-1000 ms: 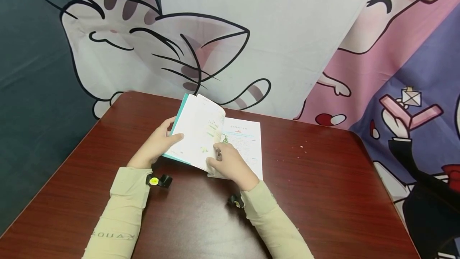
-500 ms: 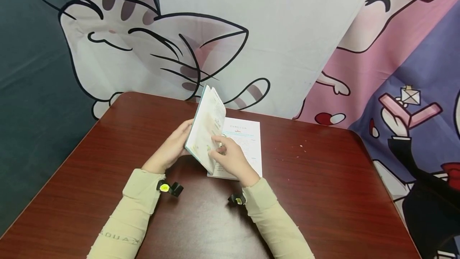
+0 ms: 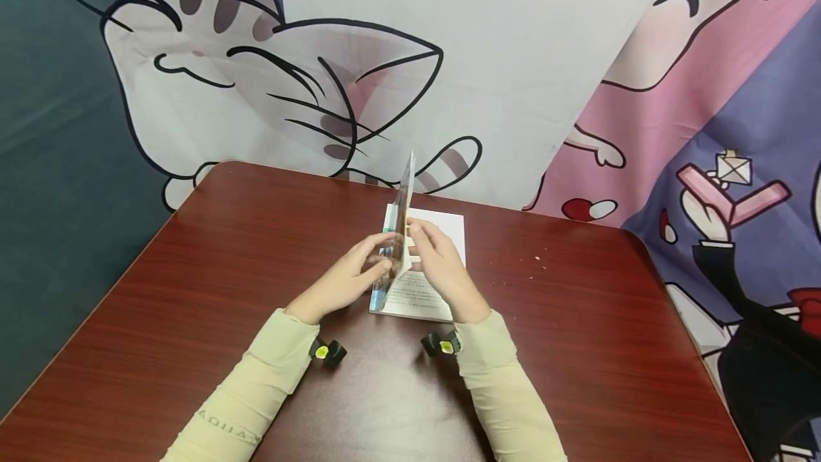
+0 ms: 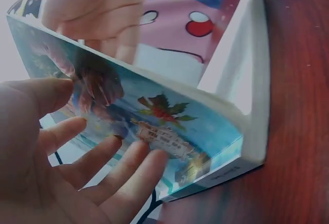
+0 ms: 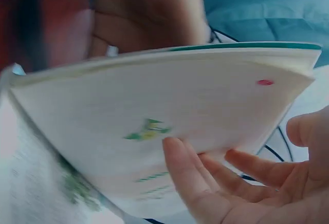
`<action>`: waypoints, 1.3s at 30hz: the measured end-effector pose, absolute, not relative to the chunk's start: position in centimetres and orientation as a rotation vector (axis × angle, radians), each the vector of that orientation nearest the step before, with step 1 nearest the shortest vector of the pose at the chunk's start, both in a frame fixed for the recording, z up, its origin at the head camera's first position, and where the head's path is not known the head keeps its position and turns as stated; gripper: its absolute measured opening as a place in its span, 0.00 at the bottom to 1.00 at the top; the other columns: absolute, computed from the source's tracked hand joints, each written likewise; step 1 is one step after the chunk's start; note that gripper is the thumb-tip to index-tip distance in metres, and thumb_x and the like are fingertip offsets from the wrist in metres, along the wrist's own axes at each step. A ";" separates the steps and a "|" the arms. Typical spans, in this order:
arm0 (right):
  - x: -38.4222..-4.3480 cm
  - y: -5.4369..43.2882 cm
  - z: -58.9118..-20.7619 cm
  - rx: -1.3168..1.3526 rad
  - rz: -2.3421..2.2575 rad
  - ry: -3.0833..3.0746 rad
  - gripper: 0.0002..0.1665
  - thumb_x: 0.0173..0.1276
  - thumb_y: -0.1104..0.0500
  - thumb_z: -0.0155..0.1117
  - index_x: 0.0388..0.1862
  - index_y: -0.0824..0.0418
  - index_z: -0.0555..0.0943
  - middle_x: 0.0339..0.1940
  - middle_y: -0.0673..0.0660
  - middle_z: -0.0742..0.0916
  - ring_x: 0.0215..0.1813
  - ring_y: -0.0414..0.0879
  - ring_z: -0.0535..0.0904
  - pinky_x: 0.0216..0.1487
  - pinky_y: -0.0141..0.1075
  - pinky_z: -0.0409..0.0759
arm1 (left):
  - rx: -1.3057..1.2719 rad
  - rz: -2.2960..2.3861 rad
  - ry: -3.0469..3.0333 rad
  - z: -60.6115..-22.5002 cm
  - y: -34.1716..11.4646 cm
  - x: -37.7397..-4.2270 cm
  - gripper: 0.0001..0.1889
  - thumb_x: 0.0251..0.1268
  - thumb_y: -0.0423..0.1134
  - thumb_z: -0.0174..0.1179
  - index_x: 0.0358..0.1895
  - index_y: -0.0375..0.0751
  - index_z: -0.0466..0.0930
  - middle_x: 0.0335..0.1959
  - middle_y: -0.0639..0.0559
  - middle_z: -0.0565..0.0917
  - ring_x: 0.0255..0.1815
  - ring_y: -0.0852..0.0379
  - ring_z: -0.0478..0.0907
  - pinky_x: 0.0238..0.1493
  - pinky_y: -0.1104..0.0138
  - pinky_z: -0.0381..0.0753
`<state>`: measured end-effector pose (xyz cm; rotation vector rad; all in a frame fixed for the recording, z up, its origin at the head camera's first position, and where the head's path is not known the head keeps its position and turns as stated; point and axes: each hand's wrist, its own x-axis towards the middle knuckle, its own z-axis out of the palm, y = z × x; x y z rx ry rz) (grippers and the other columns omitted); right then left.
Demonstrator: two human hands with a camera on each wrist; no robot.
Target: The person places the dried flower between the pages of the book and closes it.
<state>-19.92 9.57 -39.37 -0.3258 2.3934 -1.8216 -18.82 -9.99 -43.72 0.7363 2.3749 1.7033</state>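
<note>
A book (image 3: 403, 194) stands half raised on the table, its front part upright and the rest lying flat. My left hand (image 3: 343, 282) is at the outer side of the raised cover. In the left wrist view its spread fingers (image 4: 131, 180) are against the glossy blue cover (image 4: 205, 131), which bears a picture and a sprig with red berries. On the inner side is my right hand (image 3: 447, 269). Its loosely extended fingers (image 5: 187, 175) touch a page (image 5: 103, 116) with a small green and yellow drawing. The flat page (image 3: 417, 296) carries printed text.
The dark red wooden table (image 3: 577, 348) has small pale bits (image 3: 537, 258) to the right of the book. Behind it hangs a cloth (image 3: 500, 55) printed with a cartoon cat and figures. Each wrist wears a black strap camera (image 3: 330, 353).
My left hand has moved right, swinging the book's left part from leaning left to upright. The cover's outer face now shows. My right hand has shifted slightly right, its fingers less pinched.
</note>
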 end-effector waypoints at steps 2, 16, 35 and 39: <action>-19.9 10.2 -38.7 -0.285 -1.791 2.438 0.30 0.84 0.45 0.45 0.72 0.62 0.73 0.65 0.65 0.81 0.54 0.59 0.83 0.46 0.45 0.86 | 0.770 1.623 2.450 -43.8 -9.6 -18.6 0.27 0.80 0.37 0.52 0.78 0.44 0.60 0.74 0.38 0.65 0.70 0.40 0.71 0.65 0.46 0.74; -20.1 15.2 -36.4 -0.275 -1.271 2.704 0.38 0.71 0.63 0.64 0.77 0.64 0.64 0.55 0.67 0.83 0.49 0.56 0.83 0.48 0.46 0.83 | 0.833 1.242 2.528 -44.9 -7.4 -17.3 0.32 0.80 0.42 0.53 0.81 0.42 0.54 0.82 0.40 0.51 0.81 0.41 0.50 0.76 0.45 0.55; -22.6 17.2 -41.7 -0.169 -0.672 2.735 0.43 0.60 0.59 0.72 0.74 0.61 0.68 0.58 0.68 0.82 0.51 0.58 0.78 0.55 0.54 0.77 | 1.110 0.728 2.778 -46.7 -6.6 -16.8 0.23 0.78 0.33 0.51 0.72 0.31 0.69 0.75 0.31 0.65 0.77 0.39 0.62 0.75 0.49 0.60; -23.2 17.3 -42.6 -0.165 -0.664 2.763 0.42 0.59 0.58 0.73 0.73 0.62 0.71 0.60 0.68 0.82 0.54 0.59 0.77 0.58 0.54 0.76 | 1.135 0.615 2.834 -46.1 -6.5 -16.6 0.23 0.77 0.34 0.53 0.71 0.32 0.71 0.73 0.32 0.69 0.75 0.39 0.66 0.73 0.50 0.64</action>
